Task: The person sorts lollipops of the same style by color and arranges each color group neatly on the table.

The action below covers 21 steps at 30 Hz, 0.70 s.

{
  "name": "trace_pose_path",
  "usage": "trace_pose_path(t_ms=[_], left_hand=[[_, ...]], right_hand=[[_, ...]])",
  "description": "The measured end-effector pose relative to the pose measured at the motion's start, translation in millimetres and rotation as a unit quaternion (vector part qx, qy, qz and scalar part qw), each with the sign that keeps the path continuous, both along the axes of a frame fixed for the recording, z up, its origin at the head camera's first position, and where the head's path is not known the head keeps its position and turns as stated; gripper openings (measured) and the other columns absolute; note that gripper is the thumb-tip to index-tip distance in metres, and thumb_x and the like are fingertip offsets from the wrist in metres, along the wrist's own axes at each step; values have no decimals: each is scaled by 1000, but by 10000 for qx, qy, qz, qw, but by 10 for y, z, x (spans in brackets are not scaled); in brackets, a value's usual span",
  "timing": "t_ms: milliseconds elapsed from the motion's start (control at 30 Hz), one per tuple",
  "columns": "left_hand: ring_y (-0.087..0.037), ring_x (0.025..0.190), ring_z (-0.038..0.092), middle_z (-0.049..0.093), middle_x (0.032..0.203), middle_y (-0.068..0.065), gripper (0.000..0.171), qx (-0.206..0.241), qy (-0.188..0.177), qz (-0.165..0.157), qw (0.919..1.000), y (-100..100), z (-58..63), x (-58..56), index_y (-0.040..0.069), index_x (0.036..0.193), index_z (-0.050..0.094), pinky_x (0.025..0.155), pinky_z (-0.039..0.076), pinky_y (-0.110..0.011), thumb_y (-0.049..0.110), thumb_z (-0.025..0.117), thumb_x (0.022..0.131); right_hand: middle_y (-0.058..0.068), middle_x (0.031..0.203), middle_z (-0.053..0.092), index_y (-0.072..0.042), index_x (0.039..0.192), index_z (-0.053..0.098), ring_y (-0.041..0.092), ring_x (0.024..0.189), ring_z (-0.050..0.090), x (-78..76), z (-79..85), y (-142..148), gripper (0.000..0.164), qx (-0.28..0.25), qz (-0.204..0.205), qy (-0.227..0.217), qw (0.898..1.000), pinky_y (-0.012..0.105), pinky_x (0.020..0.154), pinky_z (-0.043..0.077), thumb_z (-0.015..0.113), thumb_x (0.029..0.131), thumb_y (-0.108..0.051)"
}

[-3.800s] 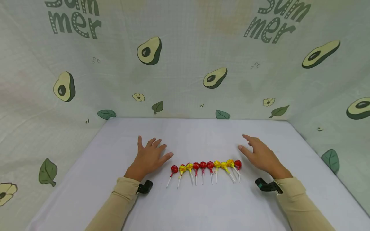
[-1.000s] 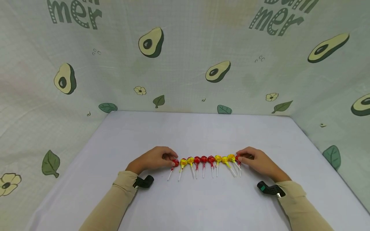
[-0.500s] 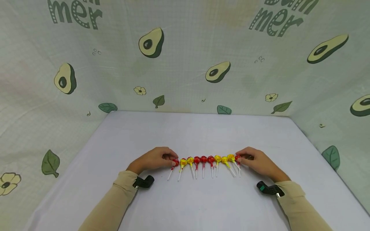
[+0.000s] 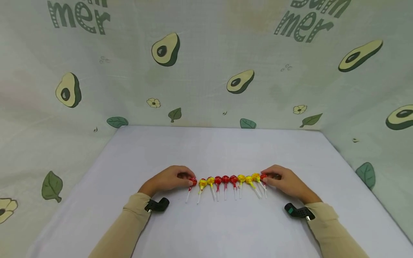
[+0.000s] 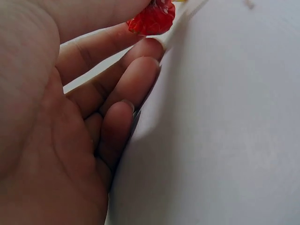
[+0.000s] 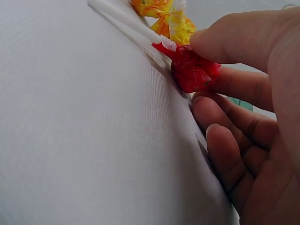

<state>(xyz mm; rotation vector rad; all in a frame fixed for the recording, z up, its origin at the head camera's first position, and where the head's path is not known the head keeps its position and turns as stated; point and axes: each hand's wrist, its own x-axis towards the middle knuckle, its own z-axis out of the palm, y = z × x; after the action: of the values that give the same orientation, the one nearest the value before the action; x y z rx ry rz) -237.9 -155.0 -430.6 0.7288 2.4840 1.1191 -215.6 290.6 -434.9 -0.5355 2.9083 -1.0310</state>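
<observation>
A row of wrapped lollipops lies across the white table in the head view, sticks toward me. My left hand (image 4: 169,177) pinches the red lollipop (image 4: 193,182) at the row's left end by its head. In the left wrist view that red head (image 5: 154,19) shows beside the thumb, the other fingers curled near the table. My right hand (image 4: 285,181) pinches the red lollipop (image 6: 194,72) at the right end between thumb and index finger. Its white stick lies against a yellow lollipop (image 4: 256,177). Between the ends are yellow lollipops and red lollipops (image 4: 225,179).
The white table (image 4: 206,229) reaches back to a hanging cloth (image 4: 200,71) printed with avocados, leaves and lettering. The cloth also runs along the left and right sides. Each wrist carries a black strap-on camera, such as the left one (image 4: 158,205).
Both hands have come from outspread beside the row to its two ends and grip the end lollipops there. Over the last second they barely move; the head view shifts slightly.
</observation>
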Motion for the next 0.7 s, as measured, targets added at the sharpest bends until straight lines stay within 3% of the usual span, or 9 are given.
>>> trace_pose_path(t_ms=[200, 500, 700], left_hand=[[-13, 91, 56, 64, 97, 10, 22, 271, -169, -28, 9995, -42, 47, -44, 33, 102, 65, 82, 44, -35, 45, 65, 83], [-19, 84, 57, 65, 94, 4, 29, 755, -373, 856, 9928, -15, 26, -43, 26, 104, 63, 71, 48, -34, 45, 65, 83], [-21, 85, 58, 66, 95, 3, 28, 963, -301, 989, 9900, 34, 60, -77, 25, 107, 62, 69, 49, -35, 42, 63, 85]], right_hand=[[-10, 93, 58, -27, 108, 64, 13, 82, 53, -9, -5, -21, 30, 35, -45, 70, 10000, 27, 70, 45, 63, 84, -46], [-11, 94, 58, -25, 109, 64, 11, 82, 54, 18, -4, -4, 31, -8, -11, 97, 10000, 27, 71, 45, 64, 85, -44], [-9, 94, 59, -23, 108, 65, 12, 81, 54, 43, -10, -24, 29, -99, -46, 135, 9998, 27, 69, 44, 65, 85, -40]])
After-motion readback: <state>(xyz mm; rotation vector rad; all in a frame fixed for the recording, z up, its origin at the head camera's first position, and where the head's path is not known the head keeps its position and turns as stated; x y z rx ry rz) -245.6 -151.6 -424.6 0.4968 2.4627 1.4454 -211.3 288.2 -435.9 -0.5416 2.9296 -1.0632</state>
